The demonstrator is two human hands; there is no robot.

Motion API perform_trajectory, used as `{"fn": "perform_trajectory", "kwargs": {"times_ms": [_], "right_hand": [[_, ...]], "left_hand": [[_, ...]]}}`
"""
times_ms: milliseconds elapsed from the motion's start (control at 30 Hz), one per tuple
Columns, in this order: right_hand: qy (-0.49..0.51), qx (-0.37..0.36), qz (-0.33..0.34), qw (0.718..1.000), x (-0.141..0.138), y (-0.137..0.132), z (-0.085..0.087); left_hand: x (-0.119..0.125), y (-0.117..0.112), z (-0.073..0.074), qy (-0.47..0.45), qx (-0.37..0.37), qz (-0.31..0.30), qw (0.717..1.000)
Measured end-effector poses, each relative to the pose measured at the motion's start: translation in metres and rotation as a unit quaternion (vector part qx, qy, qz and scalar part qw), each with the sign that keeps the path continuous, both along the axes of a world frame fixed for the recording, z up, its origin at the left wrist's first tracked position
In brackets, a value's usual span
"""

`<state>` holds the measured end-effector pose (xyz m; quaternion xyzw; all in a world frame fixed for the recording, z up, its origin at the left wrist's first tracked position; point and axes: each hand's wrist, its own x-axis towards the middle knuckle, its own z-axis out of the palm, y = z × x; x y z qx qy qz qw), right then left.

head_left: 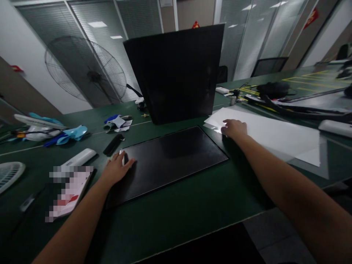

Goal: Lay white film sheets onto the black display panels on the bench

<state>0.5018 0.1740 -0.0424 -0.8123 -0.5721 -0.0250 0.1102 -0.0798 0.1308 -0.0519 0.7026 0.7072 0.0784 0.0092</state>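
Observation:
A flat dark screen panel (170,161) lies on the green tabletop in front of me. My left hand (118,167) rests at its left edge, thumb and fingers apart; a small white and dark patch shows between them, too unclear to name. To the right of the panel lie thin white sheets (275,134), on top of a clear layer. My right hand (235,129) is at their near left edge, fingers bent onto the sheet, and the fingertips are partly hidden. Behind the panel a large black panel (178,73) stands upright, tilted slightly.
On the left lie a black tool (113,145), a white bar-shaped device (79,157), a pink-and-white booklet (73,194), and blue gloves (73,135). Cloth scraps (119,123) sit behind them. Black strips (297,108) lie at the right; a fan (93,75) stands beyond the table.

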Motion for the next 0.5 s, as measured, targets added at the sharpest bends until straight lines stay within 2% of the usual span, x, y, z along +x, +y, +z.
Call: {"fn": "perform_trajectory", "kwargs": {"times_ms": [100, 233, 367, 500], "right_hand": [[0.000, 0.003, -0.029, 1.000, 0.004, 0.000, -0.003], [0.040, -0.066, -0.071, 0.995, 0.013, 0.003, -0.006], [0.059, -0.108, -0.082, 0.989, 0.012, 0.002, 0.004], [0.037, -0.106, -0.095, 0.989, -0.001, -0.008, 0.019]], "left_hand": [[-0.001, 0.000, 0.004, -0.015, -0.004, 0.002, 1.000], [-0.004, -0.001, 0.008, -0.034, -0.009, 0.003, 0.999], [-0.006, -0.001, 0.010, -0.048, -0.008, 0.002, 0.999], [-0.007, 0.000, 0.009, -0.054, -0.004, -0.011, 0.998]]}}
